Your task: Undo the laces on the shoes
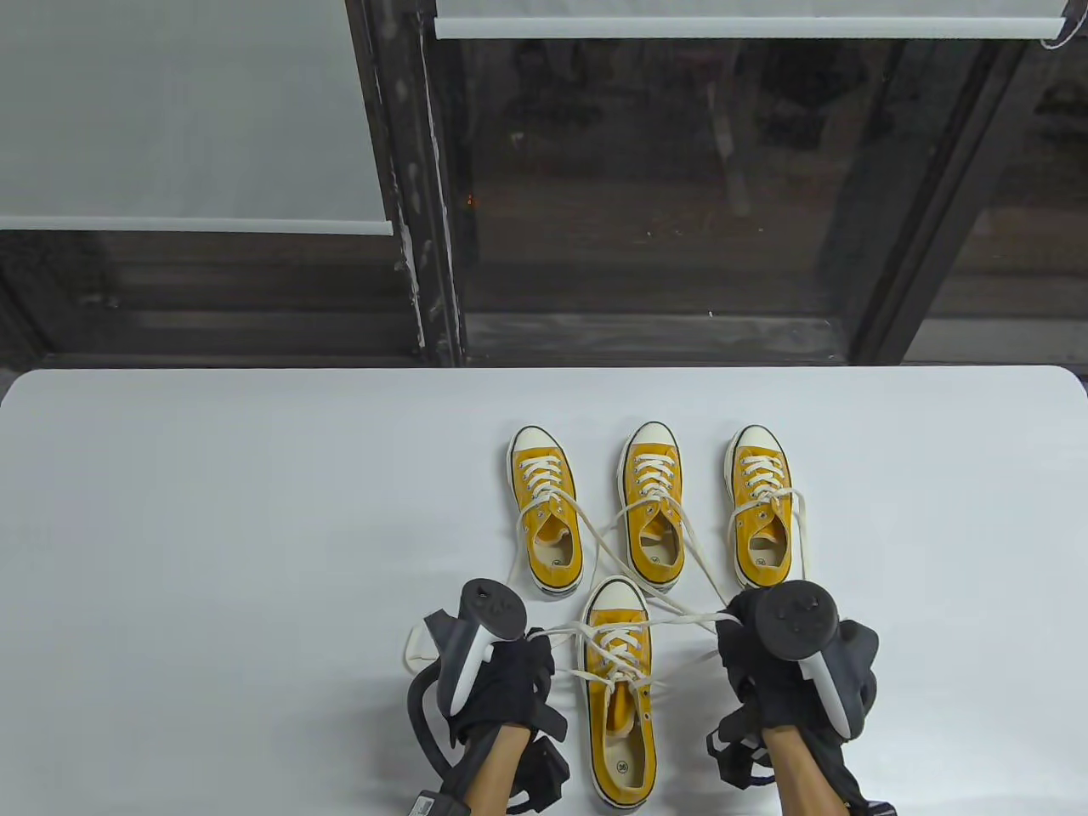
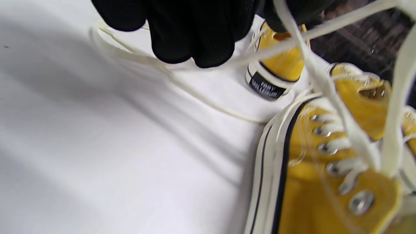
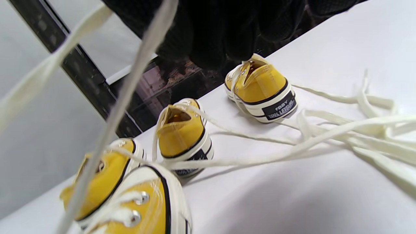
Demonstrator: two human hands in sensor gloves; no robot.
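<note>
Laces (image 1: 625,633) of near shoe (image 1: 618,697) stretch sideways between my hands, across shoe's long axis. Left hand (image 1: 501,680) grips left end, right hand (image 1: 765,671) right end; shoe on worktop (image 1: 212,527), equally near both.

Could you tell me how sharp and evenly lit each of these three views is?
Table view: sharp, evenly lit, the four shoes crisp on the white table. Left wrist view: soft throughout, the near shoe and the taut lace blurred, broad shadows on the table. Right wrist view: near laces smeared, the far shoe fairly clear.
</note>
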